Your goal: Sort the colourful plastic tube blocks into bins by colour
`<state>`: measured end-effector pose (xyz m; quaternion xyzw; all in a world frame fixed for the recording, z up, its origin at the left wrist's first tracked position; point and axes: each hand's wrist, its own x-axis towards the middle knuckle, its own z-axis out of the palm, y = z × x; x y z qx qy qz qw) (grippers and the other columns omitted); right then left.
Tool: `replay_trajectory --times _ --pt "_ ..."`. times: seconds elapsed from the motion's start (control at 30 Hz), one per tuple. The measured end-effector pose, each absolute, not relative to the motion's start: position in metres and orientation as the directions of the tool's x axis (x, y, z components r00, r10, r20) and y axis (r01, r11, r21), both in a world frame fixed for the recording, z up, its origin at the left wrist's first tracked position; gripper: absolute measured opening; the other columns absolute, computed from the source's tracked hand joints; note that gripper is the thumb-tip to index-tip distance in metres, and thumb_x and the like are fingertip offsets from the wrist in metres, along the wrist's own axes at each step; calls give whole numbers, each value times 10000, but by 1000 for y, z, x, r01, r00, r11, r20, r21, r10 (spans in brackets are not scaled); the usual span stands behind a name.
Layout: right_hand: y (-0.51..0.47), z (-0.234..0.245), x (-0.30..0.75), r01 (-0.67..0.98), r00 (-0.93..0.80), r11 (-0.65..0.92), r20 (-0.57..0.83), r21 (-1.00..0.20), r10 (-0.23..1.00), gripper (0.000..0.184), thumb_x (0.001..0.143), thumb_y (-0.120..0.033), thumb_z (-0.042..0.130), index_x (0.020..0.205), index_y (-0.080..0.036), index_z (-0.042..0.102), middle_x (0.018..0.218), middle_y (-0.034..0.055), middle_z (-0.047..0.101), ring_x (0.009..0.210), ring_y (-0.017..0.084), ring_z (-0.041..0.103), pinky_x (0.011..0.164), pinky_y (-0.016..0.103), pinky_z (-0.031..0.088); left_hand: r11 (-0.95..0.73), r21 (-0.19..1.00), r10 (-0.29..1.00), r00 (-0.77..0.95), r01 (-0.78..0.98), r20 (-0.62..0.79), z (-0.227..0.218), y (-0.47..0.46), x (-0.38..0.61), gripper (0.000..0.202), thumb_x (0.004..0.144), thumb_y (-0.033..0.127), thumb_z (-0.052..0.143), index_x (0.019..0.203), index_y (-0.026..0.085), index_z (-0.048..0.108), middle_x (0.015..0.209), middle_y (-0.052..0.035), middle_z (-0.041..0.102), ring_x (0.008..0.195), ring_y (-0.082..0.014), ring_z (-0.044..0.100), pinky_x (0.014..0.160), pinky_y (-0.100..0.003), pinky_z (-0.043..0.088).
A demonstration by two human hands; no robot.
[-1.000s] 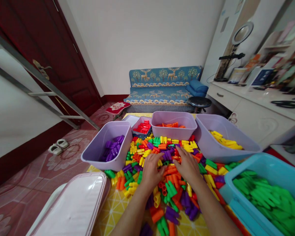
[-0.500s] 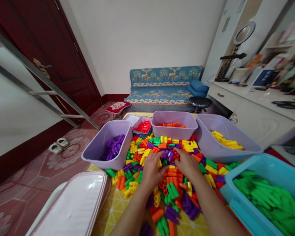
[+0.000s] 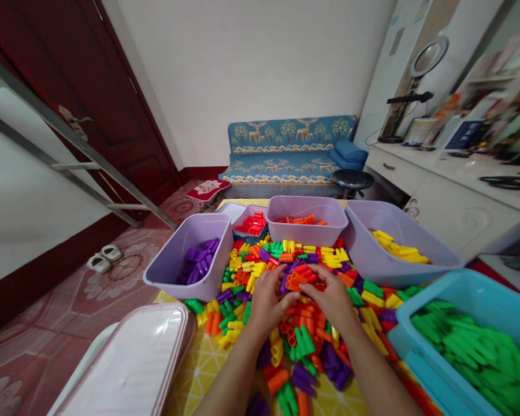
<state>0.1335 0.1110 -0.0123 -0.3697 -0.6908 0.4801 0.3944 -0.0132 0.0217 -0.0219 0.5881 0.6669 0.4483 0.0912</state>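
Observation:
Mixed plastic tube blocks in red, orange, yellow, green and purple cover the middle of the table. My right hand (image 3: 330,294) is closed on a few orange and red tube blocks (image 3: 301,278), its thumb along their near side. Left of it, my left hand (image 3: 268,300) curls its fingers and thumb around purple tube blocks (image 3: 283,283); its fingertips are partly hidden. The thumb tips of both hands are close together over the pile. Below the wrists, green tube blocks (image 3: 304,341) and loose purple tube blocks (image 3: 303,378) lie on the yellow tablecloth (image 3: 205,370).
Around the pile stand a lilac bin (image 3: 156,271) with purple blocks, a small box (image 3: 238,225) with red, a lilac bin (image 3: 307,234) with orange, another (image 3: 372,271) with yellow, and a turquoise bin (image 3: 401,323) with green. A pale lid (image 3: 130,358) lies front left.
My right hand has turned inward and lifted orange and red tube blocks above the pile. Purple blocks have shifted left, into my left hand's grasp.

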Motion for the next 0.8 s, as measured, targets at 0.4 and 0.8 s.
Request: replay_trajectory --times 0.4,0.8 --pt "100 -10 133 234 -408 408 292 -883 865 250 823 -359 572 999 -205 662 982 70 710 913 228 652 844 378 510 -123 761 840 -341 637 421 -33 24 -15 403 844 222 574 1245 241 546 1207 -73 625 1111 -239 568 963 -409 435" --pt "89 -10 130 111 -450 356 272 -928 851 267 813 -309 599 1061 -212 625 1030 77 696 916 216 661 837 372 534 -199 781 819 -337 592 464 -6 18 -6 336 858 252 578 1192 243 603 1165 -74 652 1091 -225 596 947 -371 477"
